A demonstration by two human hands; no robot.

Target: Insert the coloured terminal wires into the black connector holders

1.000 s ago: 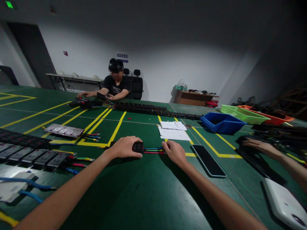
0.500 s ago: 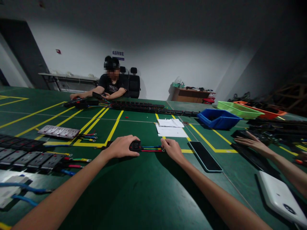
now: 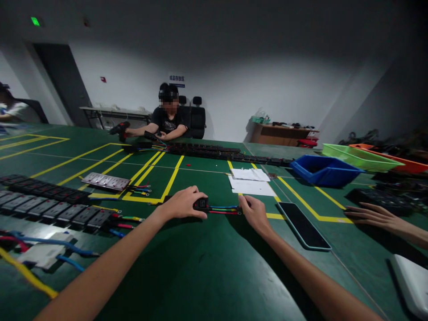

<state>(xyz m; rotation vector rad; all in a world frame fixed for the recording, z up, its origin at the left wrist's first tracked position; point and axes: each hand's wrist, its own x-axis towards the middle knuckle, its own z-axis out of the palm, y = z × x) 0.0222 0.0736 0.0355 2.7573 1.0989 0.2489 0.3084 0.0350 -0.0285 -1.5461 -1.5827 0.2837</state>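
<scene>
My left hand grips a black socket strip lying on the green table, its end showing past my fingers. Blue, yellow-green and red wires run from that end to my right hand, which pinches their tips against the table. Both forearms reach in from the bottom of the view.
A dark phone lies right of my right hand, white papers beyond. Rows of socket strips with coloured leads fill the left. Blue bin, green tray, orange tray sit far right. A co-worker's hand rests at right; a person sits opposite.
My hands stay on the strip and wires. The view has swung left. The co-worker's hand at right has drawn back from the dark parts. The person opposite has lifted a tool.
</scene>
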